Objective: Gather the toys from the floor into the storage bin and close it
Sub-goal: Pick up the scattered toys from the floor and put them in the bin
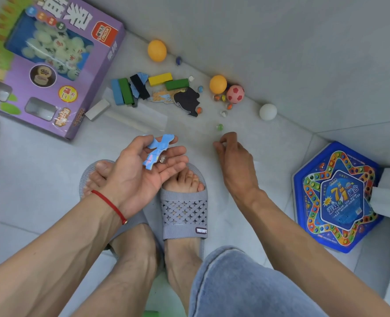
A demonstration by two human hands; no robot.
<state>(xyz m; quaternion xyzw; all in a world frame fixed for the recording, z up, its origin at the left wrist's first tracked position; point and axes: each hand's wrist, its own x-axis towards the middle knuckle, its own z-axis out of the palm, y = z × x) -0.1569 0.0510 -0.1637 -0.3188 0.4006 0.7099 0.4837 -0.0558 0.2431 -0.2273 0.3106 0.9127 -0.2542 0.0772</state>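
Cupping loose finds in a flat palm is the main risk here: the left hand [143,170] lies palm up with fingers nearly straight, a blue puzzle piece [158,149] resting across them and a marble [163,158] sitting beside it near the fingertips, so any tilt toward those fingertips could send the marble rolling off onto the floor [40,179] and under a slipper [184,207]. Nothing curls round either item; they are carried, not clamped. The bin is not in view, so the carry may be long, which I judge raises that risk. The right hand [230,152] is lowered to the floor, back up, wrist bent, thumb and forefinger drawn together at the tips as if pinching something small; whether a marble sits between them I cannot tell. Just beyond those fingertips lies a green marble [219,127]; farther out, by the wall, are the balls [218,84], blocks [160,79] and more marbles, easily nudged away
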